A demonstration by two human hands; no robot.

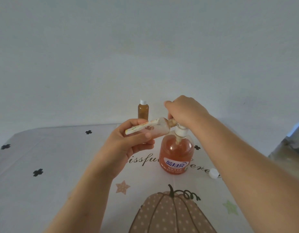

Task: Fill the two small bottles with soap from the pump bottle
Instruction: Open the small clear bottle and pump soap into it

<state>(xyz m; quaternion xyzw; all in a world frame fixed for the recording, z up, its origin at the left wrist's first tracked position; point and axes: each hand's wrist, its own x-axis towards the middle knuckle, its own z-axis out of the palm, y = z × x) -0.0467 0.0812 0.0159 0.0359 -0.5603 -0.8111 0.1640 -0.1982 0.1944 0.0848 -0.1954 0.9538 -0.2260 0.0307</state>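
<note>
**Open small bottle held to the spout, pump head under the right hand**

The table (44, 157), covered by a printed cloth with a pumpkin, is seen to stretch well to the left of the pump bottle (176, 153) and in front of it, so open room is left on those sides. Its back edge lies a little way behind the pump bottle. The pump bottle is stood upright and is largely full of orange soap.

The right hand (184, 110) is set on top of it, fingers curled down over the pump head (180, 129), most of which is hidden. The left hand (128, 143) is held just left of the pump bottle at the height of its neck, thumb and fingers closed round the tilted small bottle (155, 127).

That bottle is laid nearly level. Its long axis is pointed from the left hand toward the spout, and its mouth is brought right against it. Froth is seen in its neck, and little soap in its body. The next press is judged to depend on this alignment, since a mouth slipped off the spout would let soap be spilled.

The capped small bottle (143, 111), full of brown soap, is stood behind and left of the pump bottle, apart from it, so half the task is judged done. A loose cap (213, 173) is left on the table in front and to the right of the pump bottle, beside the right forearm
</note>
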